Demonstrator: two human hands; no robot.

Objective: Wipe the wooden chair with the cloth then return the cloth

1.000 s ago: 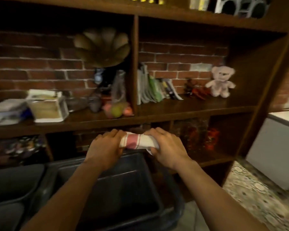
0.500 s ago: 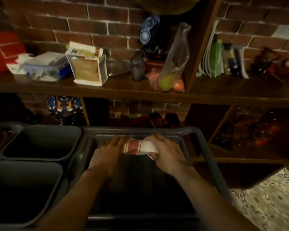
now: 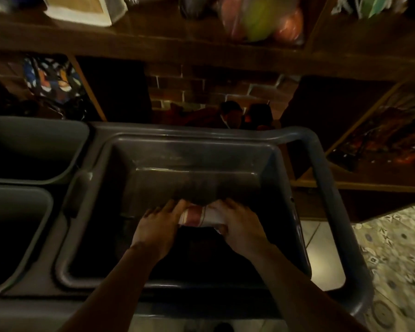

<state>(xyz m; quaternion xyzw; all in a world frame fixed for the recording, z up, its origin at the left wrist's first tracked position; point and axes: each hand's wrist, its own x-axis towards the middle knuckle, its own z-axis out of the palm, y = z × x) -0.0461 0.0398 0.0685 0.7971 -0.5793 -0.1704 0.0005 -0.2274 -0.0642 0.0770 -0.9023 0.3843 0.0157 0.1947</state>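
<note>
Both hands hold a rolled cloth (image 3: 203, 216), white w/ a red band; left hand (image 3: 157, 227) clasps its left end, fingers wrapped over the top; right hand (image 3: 238, 225) grips the right end, thumb tucked under; so the roll spans the gap between the two hands, kept tight prob. so it won't unfurl; hands sit low inside a dark grey bin (image 3: 201, 168), the cloth near the bin floor, tho whether it touches the floor can't be told in the dim light; judged: wiping done, the return step is under way, this bin being where the cloth goes; two-handed hold likely keeps the roll neat as it is set down; left of the left hand, two more bins (image 3: 34, 149), apart from the cloth; ahead of the hands, beyond the far rim, a wooden shelf (image 3: 153, 44) w/ a bag of fruit (image 3: 259, 17) and a box (image 3: 82, 8); right of the right hand, patterned floor (image 3: 393, 248); no chair in view; next, judged: lower, let go both ends, pull hands out w/o dragging the roll open.
</note>
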